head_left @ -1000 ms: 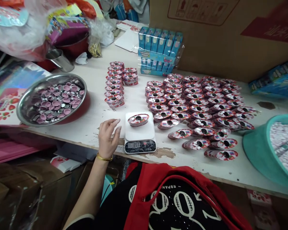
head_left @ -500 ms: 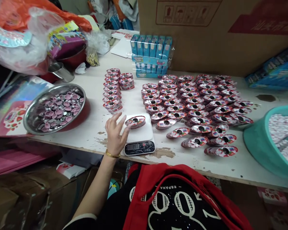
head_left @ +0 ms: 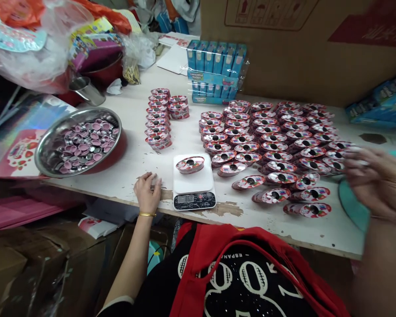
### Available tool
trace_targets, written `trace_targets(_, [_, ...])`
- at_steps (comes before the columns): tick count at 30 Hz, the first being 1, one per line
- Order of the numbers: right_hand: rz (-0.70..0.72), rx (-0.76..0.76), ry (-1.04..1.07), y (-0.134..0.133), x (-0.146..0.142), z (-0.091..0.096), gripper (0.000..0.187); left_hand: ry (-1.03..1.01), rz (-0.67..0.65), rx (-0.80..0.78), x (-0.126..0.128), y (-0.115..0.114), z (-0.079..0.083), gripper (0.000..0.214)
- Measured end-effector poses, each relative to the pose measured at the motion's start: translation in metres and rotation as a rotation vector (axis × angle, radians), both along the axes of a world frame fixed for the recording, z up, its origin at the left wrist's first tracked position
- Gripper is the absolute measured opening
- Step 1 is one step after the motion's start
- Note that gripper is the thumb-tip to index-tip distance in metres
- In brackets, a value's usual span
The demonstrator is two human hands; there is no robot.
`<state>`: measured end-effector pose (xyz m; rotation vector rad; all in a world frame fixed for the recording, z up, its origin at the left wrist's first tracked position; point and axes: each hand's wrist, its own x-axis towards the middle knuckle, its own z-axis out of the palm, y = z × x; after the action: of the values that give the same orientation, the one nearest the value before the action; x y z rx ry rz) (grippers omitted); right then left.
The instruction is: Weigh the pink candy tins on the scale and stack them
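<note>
My left hand (head_left: 147,192) rests on the table left of the scale, loosely curled, thumb a little apart, with nothing visible in it. A white kitchen scale (head_left: 193,182) carries one oval red-and-white box (head_left: 190,164) with a round hole in its top. Over the rim of the teal tub (head_left: 348,202) at the right, my right hand (head_left: 374,180) is smeared by motion. Its fingers are drawn together, and small white candies (head_left: 362,163) show at the fingertips. Rows of similar oval boxes (head_left: 273,147) stand between the scale and that hand.
A steel bowl (head_left: 114,152) of small pink-and-silver caps stands at the left. More oval boxes (head_left: 157,116) line up behind my left hand. Blue packaged boxes (head_left: 214,72), a metal cup (head_left: 87,91) and a large cardboard carton (head_left: 284,66) stand at the back.
My left hand has left the box on the scale and dropped to the table on its left. My right hand has come into view over the tub. The scale's reading has changed.
</note>
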<state>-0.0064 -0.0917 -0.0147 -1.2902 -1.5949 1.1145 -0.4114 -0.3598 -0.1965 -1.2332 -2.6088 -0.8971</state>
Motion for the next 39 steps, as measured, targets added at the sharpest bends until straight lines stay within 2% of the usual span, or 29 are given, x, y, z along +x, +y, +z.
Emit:
trace_targets(3, [0.117,-0.403,0.270,-0.011,-0.063,-0.008,0.015,0.003,-0.007,-0.007,0.001,0.000,0.000,0.029])
trace_targets(5, [0.290,-0.537,0.352,-0.026,-0.108,-0.013,0.019,0.002,-0.008,-0.002,0.000,0.000,0.001,0.030])
trace_targets(8, [0.525,-0.650,0.423,-0.048,-0.161,-0.023,0.026,0.005,-0.005,0.000,0.000,-0.002,0.001,0.030])
trace_targets(12, [0.678,-0.628,0.354,-0.063,-0.202,-0.035,0.024,0.006,-0.012,-0.002,-0.001,-0.002,0.001,0.029])
trace_targets(15, [0.764,-0.510,0.190,-0.063,-0.220,-0.043,0.015,0.020,-0.017,-0.004,-0.002,-0.002,0.000,0.029])
trace_targets(18, [0.784,-0.365,0.006,-0.060,-0.233,-0.049,0.010,0.025,-0.016,-0.007,-0.002,-0.002,0.000,0.028])
trace_targets(21, [0.764,-0.254,-0.073,-0.058,-0.238,-0.051,0.009,0.007,-0.012,-0.007,-0.001,-0.002,0.001,0.028])
trace_targets(23, [0.758,-0.270,-0.023,-0.058,-0.239,-0.049,0.008,-0.009,-0.012,-0.003,-0.001,-0.002,0.001,0.028])
trace_targets(25, [0.746,-0.384,0.113,-0.057,-0.236,-0.044,0.008,-0.019,-0.012,0.001,0.000,-0.002,0.002,0.029])
trace_targets(29, [0.656,-0.687,0.439,-0.059,-0.216,-0.029,0.021,-0.013,-0.007,0.001,0.000,-0.001,0.003,0.029])
trace_targets(32, [0.602,-0.781,0.496,-0.067,-0.188,-0.023,0.025,-0.007,-0.006,-0.002,0.001,-0.001,0.003,0.028])
trace_targets(35, [0.636,-0.844,0.397,-0.083,-0.153,-0.031,0.023,-0.011,0.002,-0.004,0.001,-0.002,0.003,0.028])
trace_targets(39, [0.663,-0.959,0.263,-0.104,-0.112,-0.063,0.033,-0.056,-0.011,0.034,0.002,0.001,0.009,0.027])
